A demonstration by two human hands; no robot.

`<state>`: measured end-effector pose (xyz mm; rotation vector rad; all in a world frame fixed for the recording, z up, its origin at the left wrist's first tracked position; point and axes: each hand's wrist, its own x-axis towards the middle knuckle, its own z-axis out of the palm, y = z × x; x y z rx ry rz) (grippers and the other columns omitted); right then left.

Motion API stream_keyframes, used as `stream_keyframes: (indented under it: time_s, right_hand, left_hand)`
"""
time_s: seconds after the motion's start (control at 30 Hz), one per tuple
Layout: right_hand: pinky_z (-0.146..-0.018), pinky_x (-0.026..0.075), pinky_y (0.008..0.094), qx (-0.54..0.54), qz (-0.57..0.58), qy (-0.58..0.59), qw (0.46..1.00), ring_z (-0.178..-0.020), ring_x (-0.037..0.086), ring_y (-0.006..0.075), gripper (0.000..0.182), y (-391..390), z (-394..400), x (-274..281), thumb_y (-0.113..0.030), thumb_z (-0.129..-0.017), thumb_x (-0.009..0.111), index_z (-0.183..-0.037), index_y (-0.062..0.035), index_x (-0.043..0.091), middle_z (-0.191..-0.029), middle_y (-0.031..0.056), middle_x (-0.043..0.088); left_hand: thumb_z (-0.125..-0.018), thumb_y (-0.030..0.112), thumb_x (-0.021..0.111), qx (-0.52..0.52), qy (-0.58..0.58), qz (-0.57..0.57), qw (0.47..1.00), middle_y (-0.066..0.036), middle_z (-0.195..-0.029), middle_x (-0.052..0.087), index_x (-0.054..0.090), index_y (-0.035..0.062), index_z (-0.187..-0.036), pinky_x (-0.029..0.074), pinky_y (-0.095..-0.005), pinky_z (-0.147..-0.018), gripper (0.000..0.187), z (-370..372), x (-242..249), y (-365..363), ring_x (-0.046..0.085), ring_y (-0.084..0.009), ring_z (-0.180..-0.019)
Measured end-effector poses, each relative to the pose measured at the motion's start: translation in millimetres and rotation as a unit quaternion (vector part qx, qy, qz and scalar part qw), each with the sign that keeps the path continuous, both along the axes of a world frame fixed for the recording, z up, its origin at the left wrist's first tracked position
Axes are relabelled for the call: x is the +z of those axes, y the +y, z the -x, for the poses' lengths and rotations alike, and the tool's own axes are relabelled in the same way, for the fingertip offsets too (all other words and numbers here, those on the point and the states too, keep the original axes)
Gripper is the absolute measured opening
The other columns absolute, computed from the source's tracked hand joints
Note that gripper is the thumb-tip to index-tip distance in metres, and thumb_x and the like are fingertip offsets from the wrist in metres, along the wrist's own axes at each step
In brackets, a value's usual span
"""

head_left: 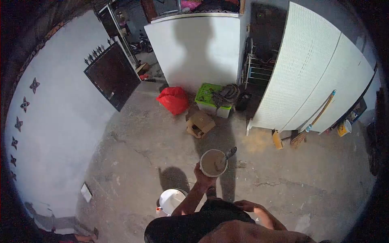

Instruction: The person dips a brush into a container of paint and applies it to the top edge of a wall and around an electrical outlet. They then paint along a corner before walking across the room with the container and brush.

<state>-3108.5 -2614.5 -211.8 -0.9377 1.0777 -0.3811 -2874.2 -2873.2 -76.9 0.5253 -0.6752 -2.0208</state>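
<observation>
My left hand grips the side of a round bucket in front of my body. Grey-brown material lies inside the bucket, and a tool with a dark handle leans out over its right rim. My right hand is low at my right side, near my dark clothing; its fingers are partly hidden, and I cannot make out anything in it. On the floor below my left forearm stands a white bucket, partly covered by the arm.
Ahead are a red bag, a green-lidded box and an open carton. A broom leans on the white panel at right. A small white piece lies by the left wall. A dark gate stands back left.
</observation>
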Motion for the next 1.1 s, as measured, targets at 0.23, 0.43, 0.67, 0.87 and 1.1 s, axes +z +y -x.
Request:
stream_keyframes:
  time_s: [0.23,0.43,0.67,0.87,1.1]
  right_hand:
    - [-0.109,0.043,0.0459,-0.001,0.145,0.013,0.989,-0.13,0.054,0.0249,0.046,-46.9,-39.9,71.8,-0.023,-0.096,0.066,-0.139,-0.0076,0.06,-0.142,0.0097,0.061]
    - [-0.113,0.044,0.0455,0.139,0.244,0.156,0.947,-0.134,0.054,0.0352,0.042,-73.3,-46.2,134.1,-0.019,-0.099,0.061,-0.14,-0.0077,0.059,-0.143,0.0164,0.059]
    - [-0.114,0.044,0.0464,0.091,0.457,0.154,0.871,-0.135,0.053,0.0384,0.046,-129.0,-77.7,128.2,-0.019,-0.101,0.056,-0.147,-0.0102,0.052,-0.144,0.0192,0.058]
    - [-0.104,0.049,0.0508,0.219,0.22,0.196,0.93,-0.123,0.061,0.0406,0.04,-200.2,-95.8,132.9,-0.022,-0.103,0.054,-0.139,-0.0051,0.053,-0.131,0.022,0.064]
    - [-0.102,0.049,0.0493,-0.013,0.167,0.124,0.978,-0.119,0.063,0.0401,0.04,-263.5,-61.9,90.6,-0.026,-0.104,0.051,-0.137,-0.0022,0.053,-0.121,0.0236,0.067]
  left_hand:
    - [-0.095,0.054,0.041,-0.024,0.144,-0.178,0.973,-0.015,-0.146,0.055,0.051,0.0089,-0.147,0.044,-0.0569,-0.11,0.069,4.7,2.3,4.6,0.054,-0.0375,-0.132]
    - [-0.095,0.058,0.042,-0.02,0.141,-0.183,0.973,-0.017,-0.146,0.055,0.052,0.0091,-0.147,0.045,-0.0567,-0.109,0.072,-22.2,-41.9,-11.5,0.055,-0.0388,-0.131]
    - [-0.092,0.065,0.042,-0.04,0.182,-0.123,0.975,-0.013,-0.15,0.052,0.048,0.0144,-0.15,0.041,-0.0583,-0.113,0.077,-61.2,-74.8,-58.3,0.048,-0.0366,-0.139]
    - [-0.092,0.067,0.043,0.035,-0.299,0.199,0.933,-0.007,-0.156,0.045,0.045,0.0181,-0.152,0.039,-0.059,-0.113,0.078,-87.4,-97.1,-102.5,0.044,-0.0338,-0.143]
    - [-0.089,0.071,0.054,0.027,-0.008,-0.123,0.992,-0.005,-0.156,0.046,0.035,0.0219,-0.158,0.021,-0.0553,-0.124,0.087,-106.2,-46.2,-135.9,0.039,-0.0278,-0.147]
